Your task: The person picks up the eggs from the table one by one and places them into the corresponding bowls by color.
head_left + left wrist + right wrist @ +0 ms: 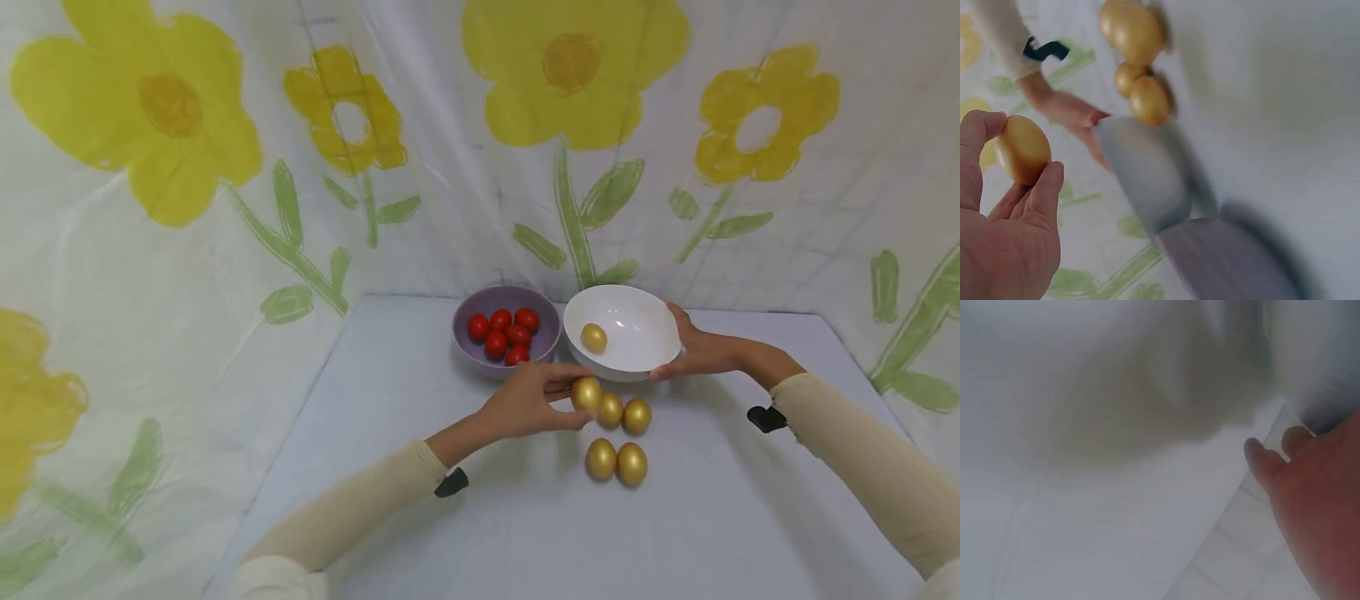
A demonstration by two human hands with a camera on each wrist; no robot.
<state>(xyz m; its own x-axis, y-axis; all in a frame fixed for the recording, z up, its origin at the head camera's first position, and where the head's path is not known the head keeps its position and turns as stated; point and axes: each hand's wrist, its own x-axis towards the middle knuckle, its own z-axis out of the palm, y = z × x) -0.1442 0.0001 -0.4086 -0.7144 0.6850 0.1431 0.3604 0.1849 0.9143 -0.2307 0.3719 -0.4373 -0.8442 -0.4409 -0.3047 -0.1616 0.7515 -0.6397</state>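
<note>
Between thumb and fingertips my left hand [525, 404] pinches a golden egg [586, 393], held in front of the bowls; the left wrist view shows this egg [1024, 150] gripped at its ends. My right hand [699, 343] holds the white bowl [637, 327] by its right side, thumb at the front and fingers behind. Inside that bowl lies one golden egg [594, 337]. Several more golden eggs [632, 463] sit on the table in front of it, in two short rows. The right wrist view has only part of my right hand [1316, 494] beside the bowl.
A purple bowl [465, 346] with several red eggs [496, 344] stands just left of the white one. Both are near the back edge of the table [480, 517], which has a pale cover. Behind hangs a flower-printed curtain [442, 233].
</note>
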